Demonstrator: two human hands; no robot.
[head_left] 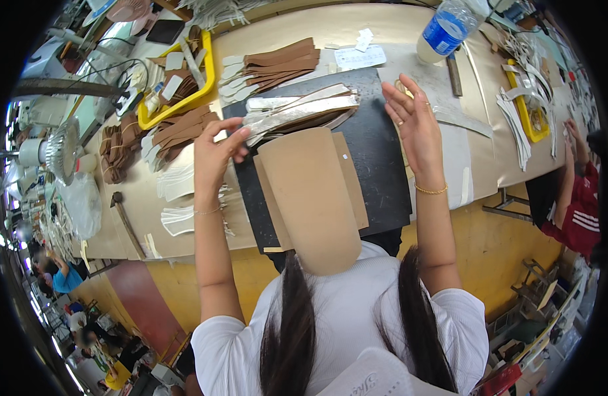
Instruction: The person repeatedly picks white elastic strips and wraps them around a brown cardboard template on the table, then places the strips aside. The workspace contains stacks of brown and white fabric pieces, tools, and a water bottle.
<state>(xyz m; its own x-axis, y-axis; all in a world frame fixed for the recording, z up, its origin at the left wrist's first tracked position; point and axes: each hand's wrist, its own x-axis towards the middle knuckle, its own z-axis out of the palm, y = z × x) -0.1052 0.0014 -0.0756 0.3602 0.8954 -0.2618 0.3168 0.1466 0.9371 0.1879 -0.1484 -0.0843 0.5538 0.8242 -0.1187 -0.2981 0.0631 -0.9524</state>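
Note:
My left hand (218,150) is at the left end of a stack of long brown and whitish strips (304,111), its thumb and fingers apart and curved. Whether its fingertips touch the strips is hard to tell. Raised beyond the right end of the stack, my right hand (417,125) is open and empty, palm turned inward. Both are over a black board (382,165). A long tan panel with a rounded end (310,198) lies on the board, over a wider brown piece (352,178), and reaches past the table's front edge toward my body.
Brown strip bundles (281,65), a yellow tray (209,72) and a hammer (127,224) lie to the left. A water bottle (446,33) stands at the back right, near another hammer (454,72). A small fan (61,150) is far left. A co-worker in red (577,211) sits at right.

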